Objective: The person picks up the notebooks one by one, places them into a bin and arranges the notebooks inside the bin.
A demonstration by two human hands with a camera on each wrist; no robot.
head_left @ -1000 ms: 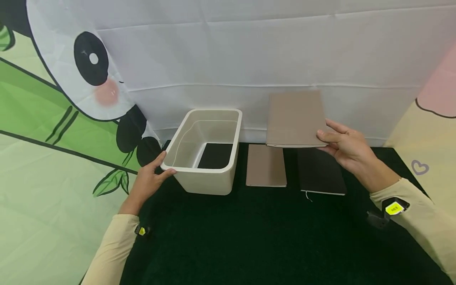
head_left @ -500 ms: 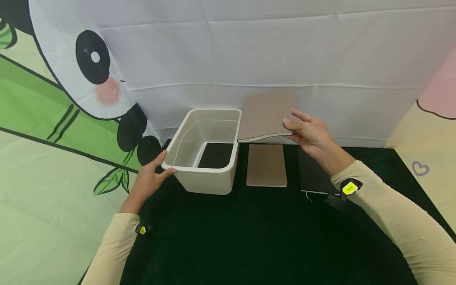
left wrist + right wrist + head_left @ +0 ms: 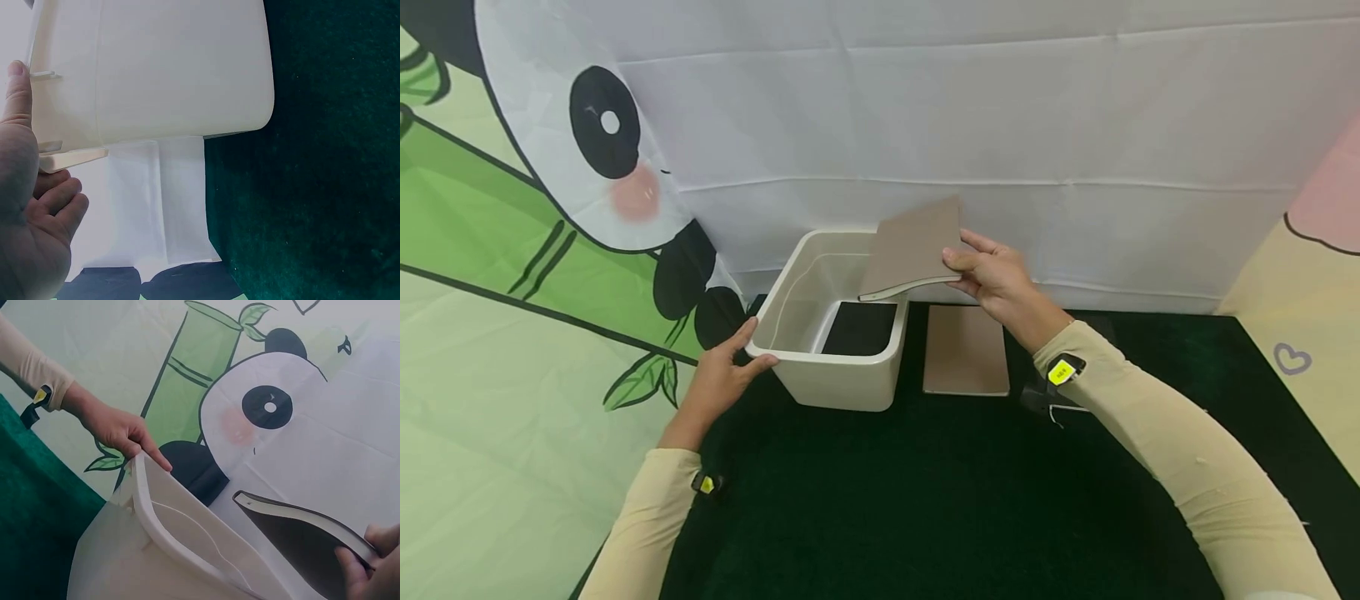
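Note:
My right hand (image 3: 996, 279) pinches a taupe notebook (image 3: 912, 248) by its right edge, thumb on top. The notebook is tilted and bowed above the right side of a cream plastic bin (image 3: 831, 385); its underside looks dark in the right wrist view. My left hand (image 3: 718, 375) grips the bin's near left corner, thumb on the rim and fingers around the outside, as the left wrist view also shows. A flat black rectangle (image 3: 859, 327) lies at the bottom of the bin; its kind is unclear.
A second taupe notebook (image 3: 966, 350) lies flat right of the bin. Farther right, my right forearm mostly covers a black notebook (image 3: 1103, 328) with a ribbon. Dark green cloth (image 3: 925, 500) covers the table. A printed fabric backdrop (image 3: 985, 108) stands close behind.
My right hand has carried the taupe notebook leftward, from above the black notebook to over the bin's right rim. My left hand has stayed at the bin's corner.

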